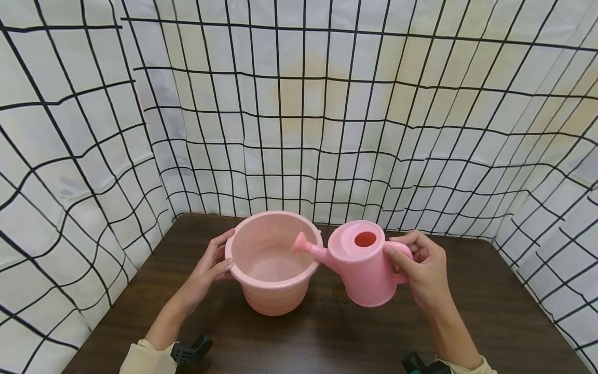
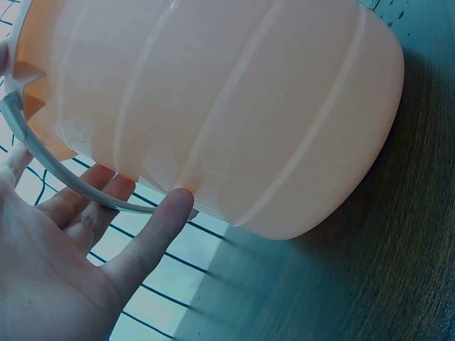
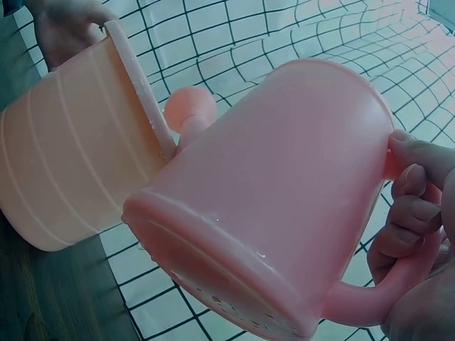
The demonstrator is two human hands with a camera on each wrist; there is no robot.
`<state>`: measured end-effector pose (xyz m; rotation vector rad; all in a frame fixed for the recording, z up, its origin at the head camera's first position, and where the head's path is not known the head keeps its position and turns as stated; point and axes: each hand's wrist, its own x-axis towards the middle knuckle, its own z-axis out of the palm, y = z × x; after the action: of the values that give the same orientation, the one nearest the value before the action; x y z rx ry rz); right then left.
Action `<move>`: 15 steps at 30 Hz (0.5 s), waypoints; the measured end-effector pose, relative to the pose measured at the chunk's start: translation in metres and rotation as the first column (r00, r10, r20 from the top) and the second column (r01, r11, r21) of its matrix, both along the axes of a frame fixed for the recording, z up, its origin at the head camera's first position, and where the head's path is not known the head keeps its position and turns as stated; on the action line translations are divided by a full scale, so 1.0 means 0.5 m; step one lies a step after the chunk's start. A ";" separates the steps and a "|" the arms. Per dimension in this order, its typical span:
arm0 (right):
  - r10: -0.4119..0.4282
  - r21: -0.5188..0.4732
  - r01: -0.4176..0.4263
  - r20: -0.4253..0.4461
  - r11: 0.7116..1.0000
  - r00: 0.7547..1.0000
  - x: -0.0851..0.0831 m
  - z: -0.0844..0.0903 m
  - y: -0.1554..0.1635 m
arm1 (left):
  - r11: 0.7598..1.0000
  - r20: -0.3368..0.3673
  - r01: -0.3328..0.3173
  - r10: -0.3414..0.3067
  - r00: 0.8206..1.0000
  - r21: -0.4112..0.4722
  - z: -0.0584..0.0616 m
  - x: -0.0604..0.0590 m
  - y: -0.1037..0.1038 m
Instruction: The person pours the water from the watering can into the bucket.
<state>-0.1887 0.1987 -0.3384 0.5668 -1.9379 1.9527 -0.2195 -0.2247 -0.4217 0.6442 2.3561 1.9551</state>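
A pale pink bucket [image 1: 275,298] with a ribbed wall stands on the dark table. My left hand [image 1: 205,267] holds its left side at the rim. In the left wrist view, the bucket's thin curved handle [image 2: 67,174] passes between the thumb and the fingers. My right hand [image 1: 422,265] grips the handle of a pink watering can [image 1: 366,283], which looks raised off the table. Its spout [image 1: 320,253] points left, and the round spout head [image 1: 301,243] is over the bucket's opening. Water drops cling to the can's underside [image 3: 234,305].
The dark wooden table [image 1: 472,291] has a small wet patch [image 1: 339,293] below the can. White sheets with a black grid [image 1: 327,119] stand around its back and sides. A dark wrist device [image 1: 191,350] is at the left sleeve, and another [image 1: 422,363] is at the right.
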 end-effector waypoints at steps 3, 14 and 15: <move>-0.003 0.014 0.003 0.010 1.000 1.000 -0.003 0.002 0.000 | 1.000 -0.003 -0.010 0.010 1.000 -0.003 -0.001 0.001 -0.002; -0.031 0.043 0.029 0.044 0.999 0.999 -0.001 0.005 0.003 | 1.000 -0.003 -0.002 0.002 1.000 -0.002 -0.004 -0.002 -0.001; -0.031 0.046 0.029 0.044 0.999 0.999 -0.001 0.006 0.003 | 1.000 -0.004 -0.005 0.005 1.000 -0.005 -0.004 -0.003 0.000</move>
<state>-0.1890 0.2002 -0.3356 0.5068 -2.0101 1.9233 -0.2209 -0.2246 -0.4235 0.6426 2.3661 1.9517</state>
